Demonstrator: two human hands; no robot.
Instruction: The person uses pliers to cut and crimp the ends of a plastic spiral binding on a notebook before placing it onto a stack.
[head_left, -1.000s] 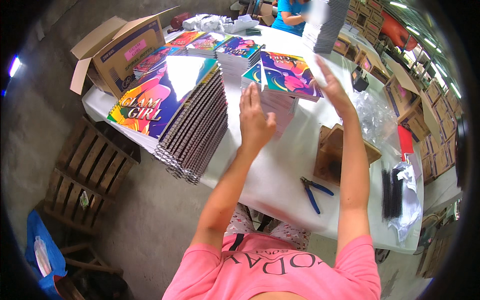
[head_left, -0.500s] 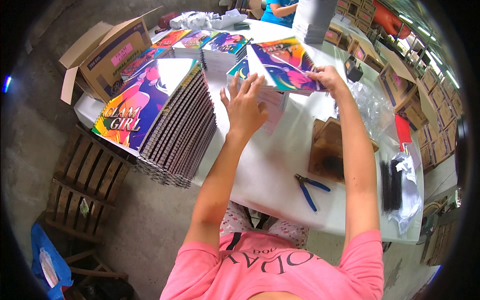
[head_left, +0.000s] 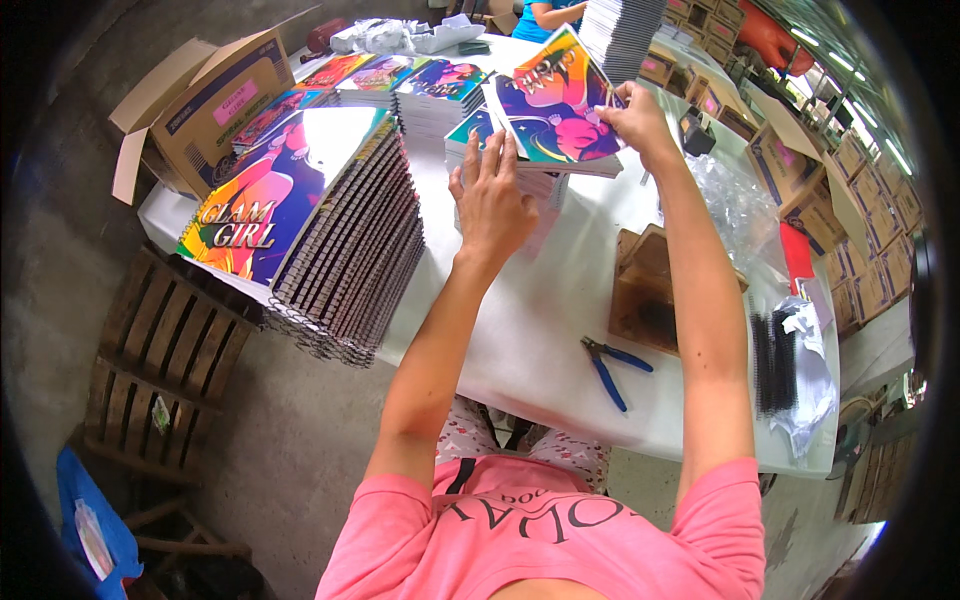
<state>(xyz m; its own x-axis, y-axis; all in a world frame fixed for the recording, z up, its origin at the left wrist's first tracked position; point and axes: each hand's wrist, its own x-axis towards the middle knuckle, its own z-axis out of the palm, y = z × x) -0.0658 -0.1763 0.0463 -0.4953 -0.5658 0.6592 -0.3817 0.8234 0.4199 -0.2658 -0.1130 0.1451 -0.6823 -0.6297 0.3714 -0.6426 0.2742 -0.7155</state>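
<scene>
My right hand (head_left: 642,125) grips the right edge of a colourful notebook (head_left: 560,105), thumb on its cover. The notebook is tilted over a lower pile of similar notebooks (head_left: 470,132), which it partly hides. At the pile's near left side, my left hand (head_left: 494,205) has its fingers stretched out, touching the covers by the held notebook's lower left corner. To the left of that hand, a tall stack of spiral notebooks (head_left: 345,225) stands near the table edge, its wire bindings showing along the side.
Blue-handled pliers (head_left: 606,374) lie beside a brown wooden block (head_left: 640,295). Black spiral coils (head_left: 772,362) and clear plastic (head_left: 735,205) are at right. An open carton (head_left: 222,115) and more notebook piles (head_left: 440,82) stand at the far left. Another person's blue sleeve (head_left: 538,18) shows behind.
The held notebook has turned, its far corner now pointing up, and its lower left part has come nearer my left hand. My right hand has moved up and slightly left.
</scene>
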